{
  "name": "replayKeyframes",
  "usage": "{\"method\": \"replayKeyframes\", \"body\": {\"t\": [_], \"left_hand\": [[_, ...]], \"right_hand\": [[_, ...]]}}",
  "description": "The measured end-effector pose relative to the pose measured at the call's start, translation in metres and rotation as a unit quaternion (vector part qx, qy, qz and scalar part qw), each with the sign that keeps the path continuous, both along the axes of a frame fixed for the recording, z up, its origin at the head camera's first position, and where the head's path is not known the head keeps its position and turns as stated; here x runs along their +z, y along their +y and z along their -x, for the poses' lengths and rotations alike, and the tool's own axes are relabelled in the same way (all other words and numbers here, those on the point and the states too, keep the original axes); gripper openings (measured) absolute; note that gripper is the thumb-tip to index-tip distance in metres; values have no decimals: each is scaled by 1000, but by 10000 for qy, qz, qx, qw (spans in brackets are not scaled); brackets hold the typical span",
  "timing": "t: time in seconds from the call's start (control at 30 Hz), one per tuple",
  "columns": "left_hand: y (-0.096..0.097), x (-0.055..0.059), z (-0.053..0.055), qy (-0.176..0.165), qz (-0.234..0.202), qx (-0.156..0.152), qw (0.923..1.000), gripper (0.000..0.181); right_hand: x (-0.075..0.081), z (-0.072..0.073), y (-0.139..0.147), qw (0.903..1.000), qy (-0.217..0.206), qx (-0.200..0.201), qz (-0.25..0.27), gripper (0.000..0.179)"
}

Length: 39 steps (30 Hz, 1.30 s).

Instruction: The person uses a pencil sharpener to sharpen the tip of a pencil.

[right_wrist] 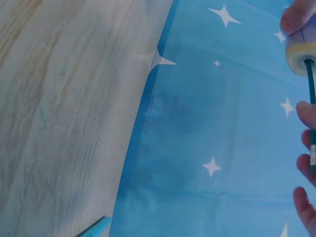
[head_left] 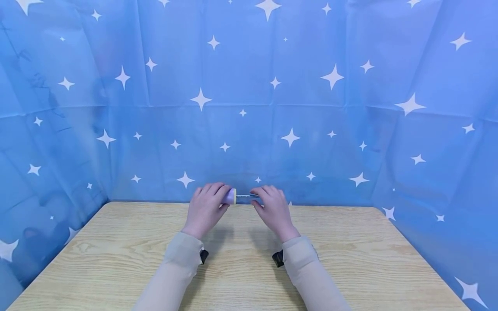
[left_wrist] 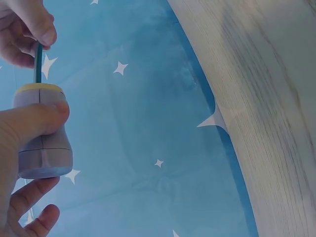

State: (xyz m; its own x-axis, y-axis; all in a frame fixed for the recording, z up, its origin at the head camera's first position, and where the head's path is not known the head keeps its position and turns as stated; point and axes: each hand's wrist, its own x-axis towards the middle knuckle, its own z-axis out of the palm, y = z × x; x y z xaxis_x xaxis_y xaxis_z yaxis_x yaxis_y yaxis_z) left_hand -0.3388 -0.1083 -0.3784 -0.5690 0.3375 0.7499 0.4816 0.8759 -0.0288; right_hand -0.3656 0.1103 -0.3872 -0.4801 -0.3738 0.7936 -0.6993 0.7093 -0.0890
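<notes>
My left hand [head_left: 206, 209] grips a lavender pencil sharpener [left_wrist: 45, 160] with a yellow rim, the thumb lying across its side. From the sharpener's rimmed end juts a dark green pencil [right_wrist: 311, 81]; the end inside is hidden. My right hand [head_left: 274, 211] pinches that pencil between thumb and fingers, a short way from the rim. In the head view the sharpener and pencil line up level between the two hands, raised near the table's far edge. A pale metal band shows on the pencil near the right fingers in the right wrist view.
The light wooden table [head_left: 249, 276] ends just past the hands. A blue curtain [head_left: 249, 121] with white stars hangs behind it and at both sides. A teal stick-shaped item [right_wrist: 96, 228] lies at the table's edge, partly out of frame.
</notes>
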Motion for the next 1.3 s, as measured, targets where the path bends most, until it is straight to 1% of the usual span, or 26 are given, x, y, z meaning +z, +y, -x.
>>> {"method": "replayKeyframes", "body": {"t": [0.1,0.23,0.4,0.5,0.67,0.77,0.9,1.3], "left_hand": [[1,0,0,18,19,0,10000,48],[2,0,-1,53,39,-54,10000,48],[5,-1,-2,148,47,-183,9997,49],[7,-3,-1,286,99,-237,9993,48],[9,-5,1,538,231,-254,9980,45],[10,-4,1,557,254,-211,9979,44],[9,-4,0,537,265,-154,9981,45],[7,-4,0,597,227,-219,9977,43]], "right_hand": [[-1,1,-1,9997,215,64,18,26],[-3,1,-2,9991,400,95,61,23],[-5,1,-1,9990,442,21,85,19],[-6,1,0,9989,458,-7,115,18],[-5,2,2,9979,611,6,221,17],[-4,2,2,9976,658,32,212,17],[-5,2,1,9979,615,58,174,16],[-7,2,-1,9988,428,109,192,18]]}}
